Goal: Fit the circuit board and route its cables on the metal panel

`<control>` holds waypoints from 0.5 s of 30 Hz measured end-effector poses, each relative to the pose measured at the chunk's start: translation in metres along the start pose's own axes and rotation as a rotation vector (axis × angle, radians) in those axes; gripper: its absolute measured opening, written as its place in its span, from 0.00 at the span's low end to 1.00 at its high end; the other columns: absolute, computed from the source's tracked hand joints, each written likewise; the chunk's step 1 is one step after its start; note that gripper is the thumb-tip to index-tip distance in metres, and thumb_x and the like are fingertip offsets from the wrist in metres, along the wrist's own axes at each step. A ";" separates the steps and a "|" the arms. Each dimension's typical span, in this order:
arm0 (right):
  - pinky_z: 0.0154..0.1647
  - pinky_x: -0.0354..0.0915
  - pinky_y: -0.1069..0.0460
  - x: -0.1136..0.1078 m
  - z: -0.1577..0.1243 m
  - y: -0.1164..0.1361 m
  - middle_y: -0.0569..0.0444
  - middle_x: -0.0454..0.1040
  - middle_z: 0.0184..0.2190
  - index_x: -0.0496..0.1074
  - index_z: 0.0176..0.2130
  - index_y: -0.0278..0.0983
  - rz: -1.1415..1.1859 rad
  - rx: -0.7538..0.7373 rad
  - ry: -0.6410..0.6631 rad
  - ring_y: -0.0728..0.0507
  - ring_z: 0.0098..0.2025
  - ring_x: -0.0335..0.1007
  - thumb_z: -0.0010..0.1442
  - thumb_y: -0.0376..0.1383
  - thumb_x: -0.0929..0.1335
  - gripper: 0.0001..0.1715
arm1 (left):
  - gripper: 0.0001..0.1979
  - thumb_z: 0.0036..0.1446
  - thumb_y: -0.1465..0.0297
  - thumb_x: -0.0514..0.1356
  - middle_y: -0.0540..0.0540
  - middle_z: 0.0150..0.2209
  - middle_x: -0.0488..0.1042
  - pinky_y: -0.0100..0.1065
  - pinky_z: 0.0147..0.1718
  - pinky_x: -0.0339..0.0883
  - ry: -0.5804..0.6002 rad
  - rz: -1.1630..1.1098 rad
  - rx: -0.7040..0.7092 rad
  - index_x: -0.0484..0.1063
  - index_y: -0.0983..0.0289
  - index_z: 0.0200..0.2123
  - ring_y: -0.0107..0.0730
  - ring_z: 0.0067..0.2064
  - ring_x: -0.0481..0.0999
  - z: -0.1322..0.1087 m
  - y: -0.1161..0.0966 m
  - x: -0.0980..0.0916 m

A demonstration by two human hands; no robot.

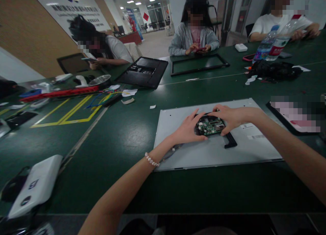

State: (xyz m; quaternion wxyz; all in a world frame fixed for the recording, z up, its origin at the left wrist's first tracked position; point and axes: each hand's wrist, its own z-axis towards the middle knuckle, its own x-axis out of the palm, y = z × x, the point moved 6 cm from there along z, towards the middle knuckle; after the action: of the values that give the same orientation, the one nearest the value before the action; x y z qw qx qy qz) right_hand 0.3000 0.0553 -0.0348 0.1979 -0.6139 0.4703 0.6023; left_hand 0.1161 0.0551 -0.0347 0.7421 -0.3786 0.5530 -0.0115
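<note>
Green workbench [122, 133]: grey display panel [203, 155] laid flat, near centre. On it the circuit board [210, 125] is held, left hand [187, 128] and right hand [230, 116] closed on its ends. Judged mid-step: board not lifted clear.

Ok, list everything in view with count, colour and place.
Dark green table: one, green, fills the view.
Flat grey metal panel: one, grey, on the table near the person.
Green circuit board: one, green, mid-panel, between both hands.
Black angled bracket: one, black, on the panel, right of the board.
Black plastic back cover: one, black, far side, left of centre.
Black rectangular frame: one, black, far side, centre.
Clear plastic bottles: two, clear, far right.
Long red bar: one, red, far left.
White boxy device: one, white, near left corner.
Seated people: three, far side.
Left hand: one, fingers touching the board's left edge.
Right hand: one, fingers touching the board's right edge.
</note>
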 end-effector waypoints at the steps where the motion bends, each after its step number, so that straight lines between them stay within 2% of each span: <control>1: 0.57 0.61 0.31 0.001 -0.002 -0.002 0.43 0.56 0.63 0.57 0.66 0.46 0.009 -0.003 -0.018 0.23 0.62 0.55 0.39 0.56 0.74 0.59 | 0.53 0.47 0.49 0.65 0.65 0.71 0.37 0.55 0.65 0.45 0.001 -0.003 -0.001 0.44 0.60 0.70 0.58 0.70 0.42 0.000 0.000 0.000; 3: 0.61 0.56 0.30 0.006 -0.008 -0.006 0.45 0.45 0.69 0.55 0.67 0.46 0.032 0.008 -0.050 0.22 0.67 0.46 0.41 0.56 0.74 0.60 | 0.54 0.47 0.50 0.66 0.66 0.71 0.36 0.55 0.65 0.45 0.008 -0.008 -0.002 0.43 0.61 0.70 0.60 0.70 0.42 -0.001 -0.002 0.000; 5: 0.62 0.53 0.29 0.015 -0.016 -0.012 0.46 0.38 0.72 0.52 0.69 0.46 0.059 0.028 -0.080 0.21 0.68 0.42 0.45 0.58 0.72 0.59 | 0.54 0.46 0.50 0.66 0.65 0.71 0.35 0.56 0.64 0.45 0.019 -0.013 -0.006 0.43 0.60 0.70 0.61 0.70 0.41 -0.001 -0.004 -0.001; 10: 0.64 0.47 0.27 0.032 -0.034 -0.014 0.47 0.47 0.71 0.46 0.70 0.48 0.087 0.012 -0.252 0.27 0.70 0.42 0.56 0.56 0.66 0.50 | 0.56 0.46 0.49 0.66 0.65 0.71 0.32 0.62 0.63 0.44 0.060 -0.040 -0.028 0.39 0.59 0.71 0.66 0.70 0.37 -0.001 -0.002 0.001; 15: 0.66 0.44 0.31 0.037 -0.036 -0.007 0.46 0.50 0.70 0.53 0.68 0.45 0.040 0.041 -0.365 0.32 0.69 0.46 0.59 0.55 0.65 0.43 | 0.58 0.45 0.51 0.67 0.67 0.71 0.26 0.61 0.64 0.44 0.101 -0.070 -0.038 0.38 0.61 0.71 0.67 0.70 0.35 -0.002 0.006 0.000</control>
State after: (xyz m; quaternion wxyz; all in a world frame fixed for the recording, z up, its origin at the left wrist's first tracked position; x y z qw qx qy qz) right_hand 0.3198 0.0168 -0.0642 0.2804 -0.4808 0.4507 0.6980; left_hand 0.1123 0.0582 -0.0386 0.7049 -0.4108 0.5764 -0.0462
